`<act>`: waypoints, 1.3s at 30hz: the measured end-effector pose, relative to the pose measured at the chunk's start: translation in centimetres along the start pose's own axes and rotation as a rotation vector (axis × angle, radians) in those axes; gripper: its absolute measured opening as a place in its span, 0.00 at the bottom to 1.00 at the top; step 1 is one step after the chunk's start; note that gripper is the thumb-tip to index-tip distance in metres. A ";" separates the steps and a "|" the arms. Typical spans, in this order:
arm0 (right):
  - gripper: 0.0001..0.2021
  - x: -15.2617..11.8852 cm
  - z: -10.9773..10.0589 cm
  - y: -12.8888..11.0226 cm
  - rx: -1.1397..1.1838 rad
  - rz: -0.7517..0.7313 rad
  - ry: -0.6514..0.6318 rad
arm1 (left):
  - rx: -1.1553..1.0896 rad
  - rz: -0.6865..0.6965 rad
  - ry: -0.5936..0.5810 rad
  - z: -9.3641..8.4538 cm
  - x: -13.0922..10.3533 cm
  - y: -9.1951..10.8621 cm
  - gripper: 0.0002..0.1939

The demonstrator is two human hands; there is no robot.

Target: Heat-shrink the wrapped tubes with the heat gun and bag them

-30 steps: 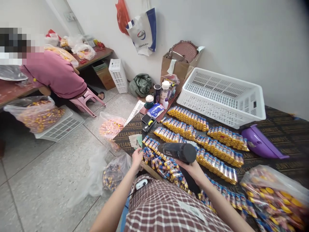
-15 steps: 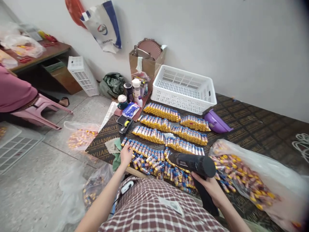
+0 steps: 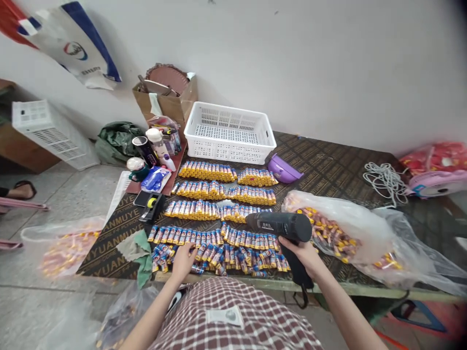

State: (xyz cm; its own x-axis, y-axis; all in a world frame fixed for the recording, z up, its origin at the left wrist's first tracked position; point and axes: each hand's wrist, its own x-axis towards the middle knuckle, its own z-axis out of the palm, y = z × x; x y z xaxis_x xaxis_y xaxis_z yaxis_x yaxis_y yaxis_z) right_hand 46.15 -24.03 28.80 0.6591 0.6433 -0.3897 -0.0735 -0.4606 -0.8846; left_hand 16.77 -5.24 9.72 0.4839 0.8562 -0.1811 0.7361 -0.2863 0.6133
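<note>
My right hand (image 3: 302, 255) grips the handle of a black hair dryer (image 3: 282, 225), its barrel pointing left across the table. Below that barrel run small tubes in blue and yellow wrappers, the front row (image 3: 207, 237) laid side by side. Loose tubes of the same kind (image 3: 241, 257) lie heaped along the near edge. My left hand (image 3: 183, 261) reaches in at the left part of the front row, fingers bent and close together against the tubes. What its fingertips hold, if anything, is hidden. Behind, further tubes are stacked in neat blocks (image 3: 193, 210).
A white plastic crate (image 3: 229, 151) and a purple bowl (image 3: 284, 170) stand at the back. To the right lies a clear bag of tubes (image 3: 332, 233); coiled white cord (image 3: 386, 182) is beyond. On the left are a tape dispenser (image 3: 151, 206), a green cloth (image 3: 142, 260) and bottles (image 3: 156, 141).
My view has swung to the right. My left hand has moved along the front row from its left end, and the dryer now lies over tubes further back. The right hand keeps its grip.
</note>
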 end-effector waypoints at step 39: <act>0.19 6.8 6.1 -0.8 0.131 -0.096 -0.407 | -0.321 -0.292 0.261 -0.4 -5.7 -4.0 0.15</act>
State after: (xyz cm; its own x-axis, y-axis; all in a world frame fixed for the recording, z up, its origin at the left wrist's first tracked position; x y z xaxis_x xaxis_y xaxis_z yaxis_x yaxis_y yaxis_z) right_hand 46.12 -15.54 25.29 0.3204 0.8803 -0.3498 -0.1375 -0.3221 -0.9367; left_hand 10.86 -8.83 8.65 0.1144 0.9716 -0.2073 0.6206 0.0931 0.7786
